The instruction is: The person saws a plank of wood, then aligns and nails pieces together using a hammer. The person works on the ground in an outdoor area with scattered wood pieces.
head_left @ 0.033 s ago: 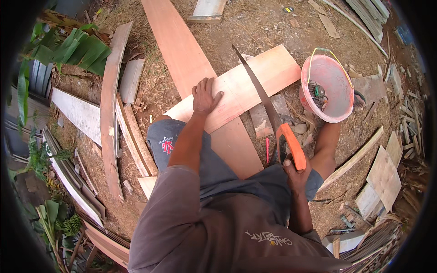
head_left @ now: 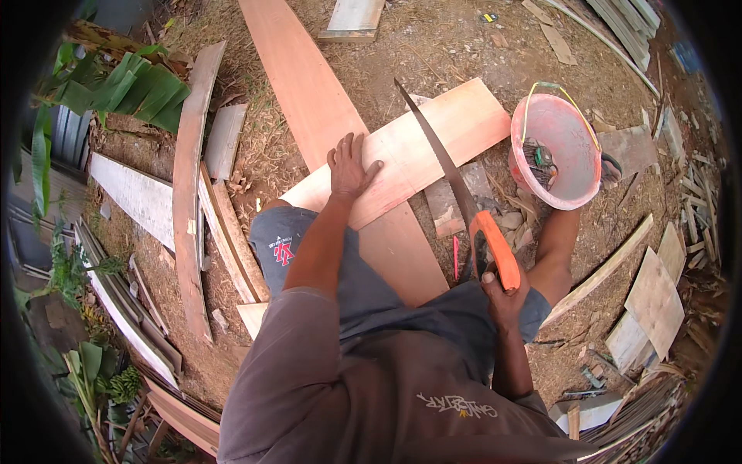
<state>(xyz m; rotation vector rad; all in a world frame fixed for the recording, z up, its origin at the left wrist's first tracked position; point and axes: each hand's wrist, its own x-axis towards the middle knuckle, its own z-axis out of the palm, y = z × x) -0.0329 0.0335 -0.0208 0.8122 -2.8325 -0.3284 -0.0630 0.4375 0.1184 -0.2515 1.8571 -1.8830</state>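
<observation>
My left hand lies on a pale wooden board, its fingers spread and its palm down. This board crosses over a longer reddish plank that runs from far ahead back between my legs. In my right hand is a handsaw with an orange handle, the fingers closed round the grip. The saw's blade slants up and leftward over the board, its tip beyond the far edge. Whether the teeth touch the wood, I cannot tell.
A pink bucket with small items inside stands beside the board's right end. A red pencil-like stick lies near the saw handle. Old planks lie to the left, plywood scraps to the right. A small tape-measure-like object sits far ahead.
</observation>
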